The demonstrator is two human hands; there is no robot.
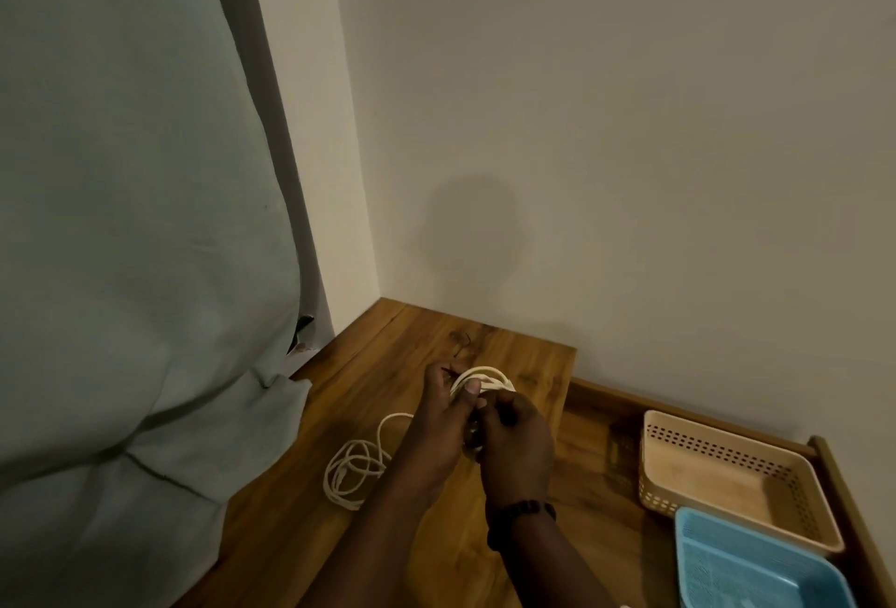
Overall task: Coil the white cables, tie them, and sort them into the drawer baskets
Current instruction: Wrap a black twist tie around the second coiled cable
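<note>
The white cable sits as a small coil held above the wooden surface, pinched between thumb and fingers of the left hand, while the right hand has its fingers curled in against the coil's near side, seemingly working a tie or the cable's tail; what it pinches is too small to tell. To do this step well, I judge the left thumb should keep the loops stacked flat so none springs loose as the binding goes round the middle, drawn snug and not crushing. A second white cable lies in loose loops on the surface just left of the forearms, not yet tied. The beige basket and blue basket wait in the drawer at right, well apart from the hands. The grey curtain hangs at left, and nothing seems to block the way.
</note>
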